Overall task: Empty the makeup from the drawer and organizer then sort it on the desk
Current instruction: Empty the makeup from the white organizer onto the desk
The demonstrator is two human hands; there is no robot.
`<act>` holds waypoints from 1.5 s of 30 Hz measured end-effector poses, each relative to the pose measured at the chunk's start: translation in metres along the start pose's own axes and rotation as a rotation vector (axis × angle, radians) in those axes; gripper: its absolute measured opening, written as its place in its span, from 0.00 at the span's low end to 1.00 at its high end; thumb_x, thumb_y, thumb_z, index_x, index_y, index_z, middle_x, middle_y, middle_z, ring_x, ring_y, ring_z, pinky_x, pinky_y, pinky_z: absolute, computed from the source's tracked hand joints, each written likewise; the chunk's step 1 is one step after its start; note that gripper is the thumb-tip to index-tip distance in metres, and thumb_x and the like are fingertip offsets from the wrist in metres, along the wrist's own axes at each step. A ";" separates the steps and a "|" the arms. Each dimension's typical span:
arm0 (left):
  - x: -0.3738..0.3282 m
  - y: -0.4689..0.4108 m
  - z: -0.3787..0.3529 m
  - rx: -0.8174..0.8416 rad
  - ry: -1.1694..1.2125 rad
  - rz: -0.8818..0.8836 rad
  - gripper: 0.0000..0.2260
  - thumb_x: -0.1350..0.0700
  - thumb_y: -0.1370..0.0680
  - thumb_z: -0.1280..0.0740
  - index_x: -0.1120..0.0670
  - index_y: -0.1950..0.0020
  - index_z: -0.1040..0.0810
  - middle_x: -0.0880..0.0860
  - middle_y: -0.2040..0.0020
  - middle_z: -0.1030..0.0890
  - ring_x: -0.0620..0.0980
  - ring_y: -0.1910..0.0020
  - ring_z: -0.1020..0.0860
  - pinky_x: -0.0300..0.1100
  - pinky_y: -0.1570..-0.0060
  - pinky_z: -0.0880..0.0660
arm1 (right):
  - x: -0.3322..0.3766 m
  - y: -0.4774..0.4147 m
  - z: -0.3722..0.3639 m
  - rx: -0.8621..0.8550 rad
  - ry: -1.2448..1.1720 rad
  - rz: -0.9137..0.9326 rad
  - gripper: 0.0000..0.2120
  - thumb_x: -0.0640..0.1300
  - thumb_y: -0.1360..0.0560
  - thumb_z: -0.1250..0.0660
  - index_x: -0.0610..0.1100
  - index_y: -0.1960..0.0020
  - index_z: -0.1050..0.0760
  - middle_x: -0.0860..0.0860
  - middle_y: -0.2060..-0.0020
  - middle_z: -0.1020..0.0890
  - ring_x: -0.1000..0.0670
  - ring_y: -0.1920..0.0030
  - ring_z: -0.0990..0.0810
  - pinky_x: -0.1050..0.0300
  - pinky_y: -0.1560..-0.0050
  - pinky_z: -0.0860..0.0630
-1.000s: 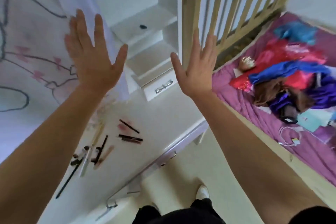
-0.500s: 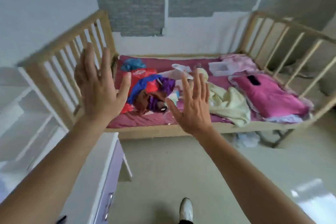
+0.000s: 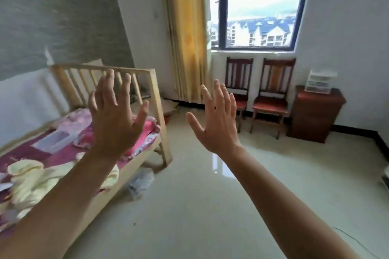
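- Any print on the flat clear box (image 3: 55, 140) lying on the bed (image 3: 156, 101) is too blurred to read.
- The floor (image 3: 210, 195) is pale glossy tile that fills the lower middle and right of the frame and mirrors the window's light.
- A dark-framed window (image 3: 261, 6) sits at the upper right, with blue-roofed buildings outside; a yellow curtain (image 3: 187, 38) hangs just left of it.
- Under the window stand two dark wooden chairs (image 3: 272, 94) side by side, and a brown cabinet (image 3: 313, 115) stands just right of them against the white wall.
- The organizer (image 3: 320, 83) – clear plastic, with small drawers – stands on top of the cabinet at the right of the frame; what it holds is too small to tell.
- The bed, with pale wooden rails, fills the lower left under a grey wall (image 3: 52, 17); a pink quilt (image 3: 88, 139) and a pale yellow blanket (image 3: 37, 178) lie on it.
- The left hand (image 3: 114, 120) is raised at centre left, back to the camera, fingers straight and spread, holding nothing.
- The right hand (image 3: 216, 124) is raised at centre – likewise spread and empty, well apart from the left.
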State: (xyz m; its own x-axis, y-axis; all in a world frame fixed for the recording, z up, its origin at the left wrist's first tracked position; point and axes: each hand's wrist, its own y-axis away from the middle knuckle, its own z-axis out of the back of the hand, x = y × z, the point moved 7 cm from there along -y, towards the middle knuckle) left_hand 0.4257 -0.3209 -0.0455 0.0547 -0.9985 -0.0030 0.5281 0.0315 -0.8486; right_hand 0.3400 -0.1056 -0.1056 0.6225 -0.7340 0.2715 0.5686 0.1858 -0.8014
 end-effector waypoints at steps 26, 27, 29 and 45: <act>-0.411 -0.246 -0.557 0.213 0.659 -0.318 0.29 0.44 0.21 0.38 0.59 0.25 0.34 0.64 0.25 0.38 0.63 0.26 0.38 0.62 0.32 0.35 | -0.605 -0.137 -0.023 0.072 0.556 -0.534 0.34 0.60 0.22 0.41 0.46 0.21 0.42 0.41 0.21 0.44 0.41 0.21 0.46 0.38 0.23 0.50; -0.429 -0.259 -0.573 0.223 0.670 -0.356 0.29 0.44 0.21 0.38 0.59 0.24 0.34 0.64 0.24 0.38 0.63 0.25 0.38 0.62 0.31 0.36 | -0.623 -0.145 -0.025 0.072 0.571 -0.551 0.34 0.60 0.22 0.41 0.46 0.21 0.42 0.41 0.21 0.44 0.42 0.21 0.46 0.39 0.23 0.50; -0.463 -0.280 -0.607 0.258 0.720 -0.383 0.29 0.44 0.21 0.38 0.57 0.24 0.35 0.63 0.24 0.39 0.62 0.25 0.39 0.61 0.30 0.37 | -0.658 -0.153 -0.027 0.059 0.593 -0.604 0.34 0.60 0.22 0.41 0.46 0.21 0.42 0.41 0.21 0.44 0.42 0.21 0.46 0.39 0.22 0.49; -0.797 -0.401 -0.909 0.504 0.755 -0.524 0.33 0.40 0.21 0.40 0.53 0.21 0.44 0.60 0.21 0.47 0.59 0.23 0.44 0.59 0.28 0.38 | -1.079 -0.217 -0.022 0.069 0.568 -0.898 0.40 0.57 0.23 0.34 0.44 0.20 0.47 0.39 0.21 0.47 0.38 0.22 0.42 0.39 0.25 0.39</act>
State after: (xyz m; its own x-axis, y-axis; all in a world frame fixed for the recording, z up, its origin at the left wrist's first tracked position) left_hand -0.6006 0.4218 -0.1837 -0.7348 -0.6552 -0.1753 0.6339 -0.5715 -0.5211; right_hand -0.4665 0.6323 -0.2366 -0.3722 -0.8143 0.4454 0.7352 -0.5515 -0.3941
